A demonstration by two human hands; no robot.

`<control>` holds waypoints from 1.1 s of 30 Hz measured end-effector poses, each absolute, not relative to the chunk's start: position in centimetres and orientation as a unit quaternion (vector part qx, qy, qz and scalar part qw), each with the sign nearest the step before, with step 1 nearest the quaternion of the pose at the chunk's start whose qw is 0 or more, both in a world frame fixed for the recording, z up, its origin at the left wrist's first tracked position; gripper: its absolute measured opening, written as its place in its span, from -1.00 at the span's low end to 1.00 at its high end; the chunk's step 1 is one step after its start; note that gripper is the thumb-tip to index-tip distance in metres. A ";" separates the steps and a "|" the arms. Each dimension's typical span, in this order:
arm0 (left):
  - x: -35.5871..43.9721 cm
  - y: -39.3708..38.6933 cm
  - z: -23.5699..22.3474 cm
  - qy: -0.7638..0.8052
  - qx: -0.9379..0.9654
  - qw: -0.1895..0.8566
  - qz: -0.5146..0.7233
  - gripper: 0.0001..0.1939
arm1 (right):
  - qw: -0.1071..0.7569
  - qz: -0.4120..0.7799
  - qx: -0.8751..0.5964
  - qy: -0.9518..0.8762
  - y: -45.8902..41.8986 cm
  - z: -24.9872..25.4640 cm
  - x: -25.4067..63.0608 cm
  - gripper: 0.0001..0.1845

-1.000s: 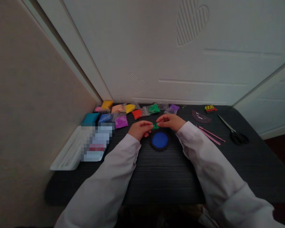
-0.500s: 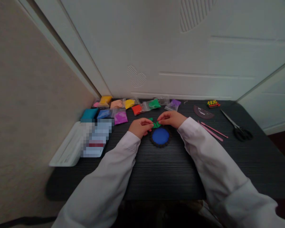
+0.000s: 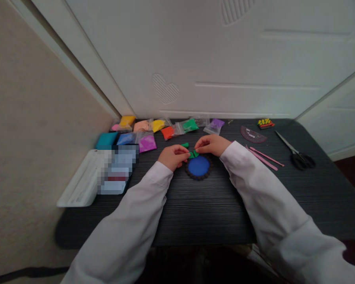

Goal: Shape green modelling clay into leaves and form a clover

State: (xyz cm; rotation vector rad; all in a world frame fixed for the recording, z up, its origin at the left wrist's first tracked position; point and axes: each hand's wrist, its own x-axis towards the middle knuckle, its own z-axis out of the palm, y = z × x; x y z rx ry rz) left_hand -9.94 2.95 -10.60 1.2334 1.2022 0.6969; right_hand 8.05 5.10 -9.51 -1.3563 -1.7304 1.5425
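From my head view, the round piece (image 3: pixel 198 166) lies flat on the dark table (image 3: pixel 201 213), in front of and between the two hands; it has a smooth blue centre and a dark, bumpy rim running around it. At its far edge I can make out two small bright green bits, one at each hand's fingertips. My left hand (image 3: pixel 173 157) has thumb and finger pinched together on the left green piece (image 3: pixel 191 155), the other fingers curled beneath. My right hand (image 3: pixel 212 145) comes in from the other side, its fingertips likewise closed on the right green piece (image 3: pixel 196 153). The hands are slightly apart, and whether either touches the dark rim I can't tell. Just beyond the left fingers lies one green roll (image 3: pixel 185 145). Counting the rest, I get one pair of scissors (image 3: pixel 296 152), two pink tools (image 3: pixel 264 157), one dark half-round plate (image 3: pixel 253 135) and one small yellow-and-red piece (image 3: pixel 265 123) on the right. Along the back I see one green packet (image 3: pixel 190 125), one purple packet (image 3: pixel 215 125) and one red packet (image 3: pixel 167 132); on the left sit one magenta packet (image 3: pixel 147 143) and one white tray (image 3: pixel 84 179).
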 end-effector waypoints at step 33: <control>-10.1 3.0 -10.8 0.510 0.531 0.606 0.301 -0.83 | 0.212 0.536 -0.495 -0.650 5.0 -9.5 8.0 -0.87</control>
